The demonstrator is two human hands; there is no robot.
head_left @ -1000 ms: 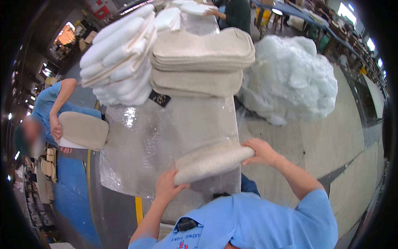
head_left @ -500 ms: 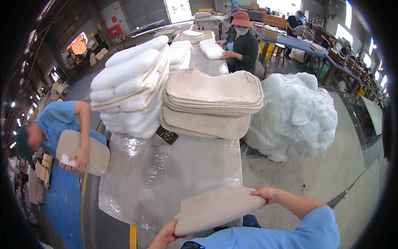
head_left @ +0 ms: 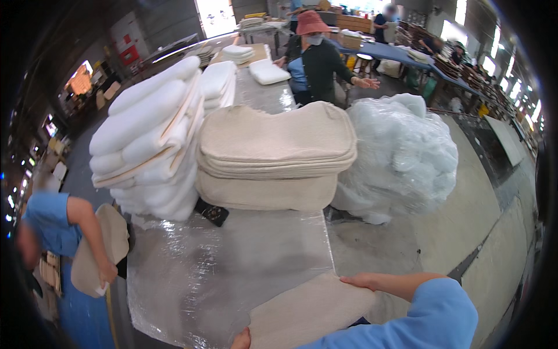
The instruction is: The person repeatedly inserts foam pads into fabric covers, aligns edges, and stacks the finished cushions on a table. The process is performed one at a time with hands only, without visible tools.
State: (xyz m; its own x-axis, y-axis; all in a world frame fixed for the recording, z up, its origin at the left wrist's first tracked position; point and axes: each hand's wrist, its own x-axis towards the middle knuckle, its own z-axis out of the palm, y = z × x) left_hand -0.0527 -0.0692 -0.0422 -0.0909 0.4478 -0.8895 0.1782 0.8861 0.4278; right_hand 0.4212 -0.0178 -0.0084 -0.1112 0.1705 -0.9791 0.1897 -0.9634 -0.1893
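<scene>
Between my two hands, a flat beige cushion cover [head_left: 311,311] of woven-looking fabric is stretched over the near edge of the plastic-covered table [head_left: 226,250]. My left hand [head_left: 241,338] grips its near left corner, partly cut off by the lower edge of the view. At its far right corner, my right hand [head_left: 359,280] has the fabric pinched between thumb and fingers. A neat stack of similar beige covers [head_left: 276,136] lies farther up the table, beyond my reach at this moment.
Folded white padding [head_left: 139,125] is piled at the left, beside a small black object [head_left: 212,213]. A plastic-wrapped white bundle [head_left: 407,157] stands at the right. One co-worker [head_left: 55,218] at the left holds a beige cushion [head_left: 102,256]; another [head_left: 317,64] in a red hat stands across the table.
The view has shifted. My hands and the cover have moved lower, nearer my body. The left co-worker has lowered and turned the cushion; the one in the hat has stretched an arm to the right.
</scene>
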